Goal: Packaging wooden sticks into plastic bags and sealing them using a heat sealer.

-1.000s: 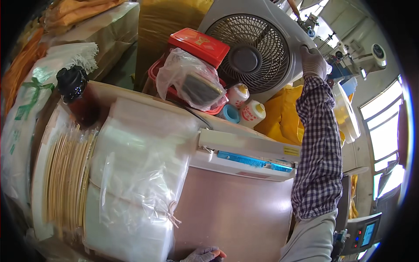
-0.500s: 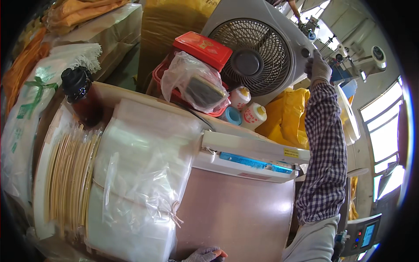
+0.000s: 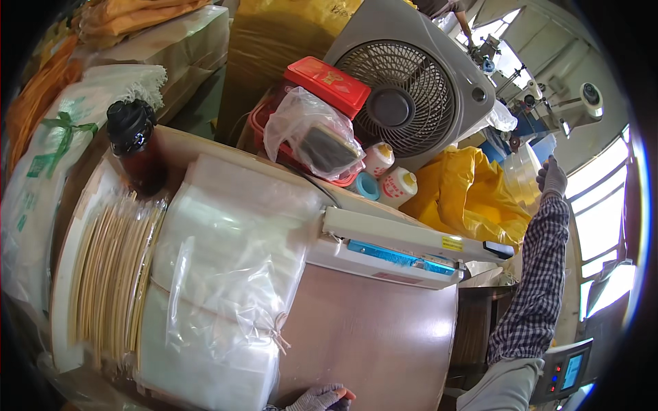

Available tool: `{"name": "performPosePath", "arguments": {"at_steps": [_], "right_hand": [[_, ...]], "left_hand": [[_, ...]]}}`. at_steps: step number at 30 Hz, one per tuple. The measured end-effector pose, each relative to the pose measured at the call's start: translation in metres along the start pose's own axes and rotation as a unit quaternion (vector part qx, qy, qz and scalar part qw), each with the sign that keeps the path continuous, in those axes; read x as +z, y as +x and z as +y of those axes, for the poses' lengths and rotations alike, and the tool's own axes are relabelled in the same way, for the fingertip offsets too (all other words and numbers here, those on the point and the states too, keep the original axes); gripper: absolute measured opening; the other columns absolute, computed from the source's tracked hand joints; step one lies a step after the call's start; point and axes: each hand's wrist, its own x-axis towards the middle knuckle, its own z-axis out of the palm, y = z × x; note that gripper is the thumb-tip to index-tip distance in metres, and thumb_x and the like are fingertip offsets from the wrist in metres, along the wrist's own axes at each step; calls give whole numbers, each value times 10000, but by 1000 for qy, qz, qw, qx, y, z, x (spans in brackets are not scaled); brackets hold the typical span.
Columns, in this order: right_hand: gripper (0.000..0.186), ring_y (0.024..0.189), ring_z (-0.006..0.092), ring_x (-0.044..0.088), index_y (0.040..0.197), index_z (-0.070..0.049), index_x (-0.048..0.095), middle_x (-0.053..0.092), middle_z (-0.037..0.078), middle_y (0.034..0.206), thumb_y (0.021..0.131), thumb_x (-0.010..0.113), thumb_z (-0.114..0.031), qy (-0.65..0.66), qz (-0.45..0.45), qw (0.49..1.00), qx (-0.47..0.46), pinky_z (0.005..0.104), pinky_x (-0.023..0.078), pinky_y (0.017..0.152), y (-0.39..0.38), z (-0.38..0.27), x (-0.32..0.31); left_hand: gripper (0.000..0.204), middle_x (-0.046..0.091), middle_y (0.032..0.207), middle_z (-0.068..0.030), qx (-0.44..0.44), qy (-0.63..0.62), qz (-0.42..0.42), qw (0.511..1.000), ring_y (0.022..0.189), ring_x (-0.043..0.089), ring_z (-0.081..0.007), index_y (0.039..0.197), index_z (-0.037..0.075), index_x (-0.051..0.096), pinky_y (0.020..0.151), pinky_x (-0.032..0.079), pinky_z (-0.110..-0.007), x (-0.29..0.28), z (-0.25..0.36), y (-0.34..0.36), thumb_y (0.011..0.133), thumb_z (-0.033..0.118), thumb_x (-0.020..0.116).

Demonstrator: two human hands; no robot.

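Observation:
My right hand (image 3: 552, 177) is stretched out at the far right, fingers curled, beside a translucent plastic container (image 3: 524, 179) and above a crumpled yellow bag (image 3: 462, 192); what it holds is unclear. My left hand (image 3: 322, 399) rests curled at the bottom edge on the pinkish board (image 3: 370, 335), its grip hidden, beside a tied stack of clear bags (image 3: 219, 281). A white heat sealer (image 3: 404, 240) lies along the board's back. The grey box fan (image 3: 425, 58) stands behind, its knob uncovered.
Wooden sticks (image 3: 110, 281), a dark bottle (image 3: 133, 147) and wrapped packs (image 3: 48, 192) lie left. A red tin (image 3: 327, 85), bagged phone (image 3: 322, 147) and glue bottles (image 3: 396, 188) sit mid-back. A control panel (image 3: 567, 370) stands right; another person's arm (image 3: 465, 31) shows behind.
My right hand has left the fan's knob area and moved down and right toward the plastic container. The view has shifted slightly; my left hand stays at the bottom edge.

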Motion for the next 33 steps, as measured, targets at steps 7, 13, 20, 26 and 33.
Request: {"name": "performPosePath", "arguments": {"at_steps": [7, 13, 20, 26, 33], "right_hand": [[285, 366, 77, 412, 721, -120, 559, 481, -15, 521, 818, 576, -388, -13, 7, 1000, -7, 214, 273, 323, -9, -6, 4], [351, 1039, 258, 546, 1171, -111, 526, 561, 88, 1138, 832, 560, -192, -208, 116, 694, -680, 358, 433, 898, -104, -45, 96], [655, 1352, 235, 161, 1359, -190, 315, 200, 21, 1460, 799, 561, -426, -383, -93, 594, -702, 456, 104, 1098, -208, -86, 201], [629, 1354, 200, 151, 1360, -236, 302, 198, 0, 1459, 822, 516, -482, -411, -94, 572, -704, 481, 80, 1098, -206, -82, 216], [640, 1354, 202, 150, 1366, -238, 282, 203, 6, 1457, 821, 511, -484, -408, -97, 571, -706, 484, 79, 1098, -209, -82, 218]], "left_hand": [[250, 552, 677, -7, -10, -16, 28, 999, 571, 501, -74, 850, 52, 578, 528, 422, -210, 3, 2, -2, 926, 266, 475], [259, 556, 679, -12, -12, -36, 68, 997, 572, 505, -78, 841, 48, 580, 530, 425, -213, 8, 7, -4, 925, 270, 475], [275, 551, 670, -15, -17, -19, 48, 999, 566, 505, -83, 818, 49, 574, 524, 420, -221, 6, 8, -3, 927, 276, 463], [300, 541, 650, -38, 47, 56, 24, 997, 561, 508, -100, 807, 38, 564, 525, 425, -248, 2, 0, -1, 950, 242, 397], [304, 539, 638, -44, 2, -4, 44, 999, 539, 507, -102, 797, 21, 559, 507, 425, -253, 8, 6, -3, 953, 214, 383]]}}
